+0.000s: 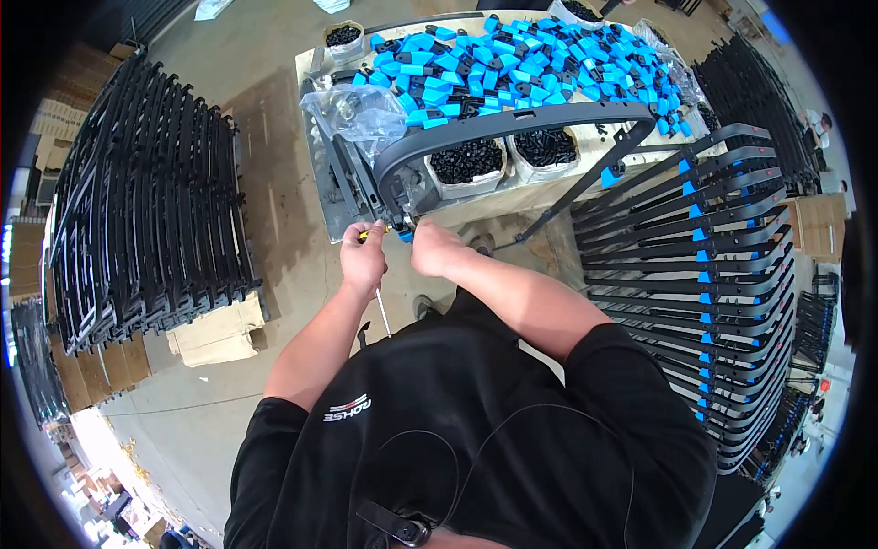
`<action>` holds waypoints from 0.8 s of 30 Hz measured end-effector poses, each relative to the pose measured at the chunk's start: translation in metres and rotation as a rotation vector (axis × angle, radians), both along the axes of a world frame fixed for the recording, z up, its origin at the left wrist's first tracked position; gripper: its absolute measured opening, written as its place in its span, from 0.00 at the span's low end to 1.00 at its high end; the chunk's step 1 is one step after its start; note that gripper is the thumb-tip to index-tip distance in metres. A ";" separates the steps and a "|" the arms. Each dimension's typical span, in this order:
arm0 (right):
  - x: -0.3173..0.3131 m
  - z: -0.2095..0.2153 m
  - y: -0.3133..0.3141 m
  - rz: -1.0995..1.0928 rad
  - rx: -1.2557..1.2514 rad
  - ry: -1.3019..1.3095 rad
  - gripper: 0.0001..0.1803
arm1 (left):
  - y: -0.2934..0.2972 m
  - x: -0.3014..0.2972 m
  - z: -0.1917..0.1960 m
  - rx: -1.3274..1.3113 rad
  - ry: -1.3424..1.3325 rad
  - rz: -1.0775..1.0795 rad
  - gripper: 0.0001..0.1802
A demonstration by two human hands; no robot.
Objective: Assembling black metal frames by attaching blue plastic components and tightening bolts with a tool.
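My left hand [363,258] is closed around a screwdriver [383,313] with a yellow-and-black handle, its thin metal shaft pointing back toward my body. Just right of it, my right hand [432,247] has its fingers pinched at the near end of a black curved metal frame [512,119]. A small blue plastic piece [405,236] sits at that end, between both hands. The frame arches over the table's front edge, and its other leg slants down to the right. Exactly what the right fingertips grip is hidden by the hand.
On the table [315,197] lie a heap of blue-and-black plastic parts [512,69], a clear plastic bag [361,114] and boxes of small black pieces [466,163]. Black frames stand stacked at left [155,201]; more with blue pieces [695,265] lean at right. Cardboard [219,329] lies on the floor.
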State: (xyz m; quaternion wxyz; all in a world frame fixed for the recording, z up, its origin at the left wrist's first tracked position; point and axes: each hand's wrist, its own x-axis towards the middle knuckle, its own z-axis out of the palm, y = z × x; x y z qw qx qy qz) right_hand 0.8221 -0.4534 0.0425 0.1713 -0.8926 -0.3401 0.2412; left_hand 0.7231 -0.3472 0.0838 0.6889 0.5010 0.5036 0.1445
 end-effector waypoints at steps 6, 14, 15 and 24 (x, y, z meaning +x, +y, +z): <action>0.021 0.070 0.005 -0.243 0.032 1.253 0.13 | 0.002 -0.012 -0.006 -0.004 -0.051 0.022 0.11; 0.023 0.082 0.006 -0.351 0.075 1.295 0.14 | 0.002 -0.014 -0.010 0.045 -0.059 0.023 0.11; 0.020 0.062 0.004 -0.351 0.070 1.295 0.14 | 0.002 -0.016 -0.010 0.041 -0.059 0.026 0.11; 0.017 0.085 0.005 -0.257 0.040 1.275 0.11 | 0.003 -0.016 -0.011 0.051 -0.039 0.057 0.10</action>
